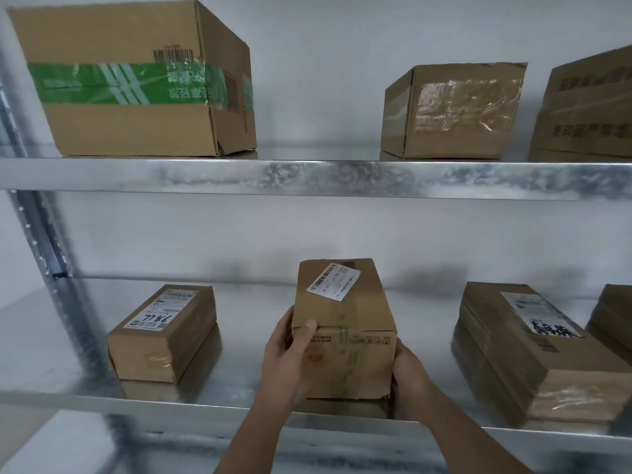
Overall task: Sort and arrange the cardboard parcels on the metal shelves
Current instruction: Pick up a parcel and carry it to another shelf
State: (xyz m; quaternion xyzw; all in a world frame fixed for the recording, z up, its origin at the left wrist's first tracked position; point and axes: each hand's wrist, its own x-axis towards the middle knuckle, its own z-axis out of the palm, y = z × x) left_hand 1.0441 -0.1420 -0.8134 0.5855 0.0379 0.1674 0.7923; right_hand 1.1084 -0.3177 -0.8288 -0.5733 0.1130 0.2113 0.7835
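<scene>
A brown cardboard parcel point(345, 323) with a white shipping label on top stands in the middle of the lower metal shelf point(239, 398). My left hand point(285, 354) grips its near left corner, thumb over the top edge. On the near right side, my right hand point(408, 378) holds the parcel's lower corner. To its left lies a smaller labelled parcel point(160, 333) marked with handwritten digits. A flat labelled parcel point(526, 350) lies to the right.
On the upper shelf point(307, 177) stand a large box with green tape point(136, 80), a taped box point(451, 111) and a printed box point(584, 107) at the right edge. Another parcel point(612, 316) shows at the lower right. A steel upright point(37, 241) runs down the left.
</scene>
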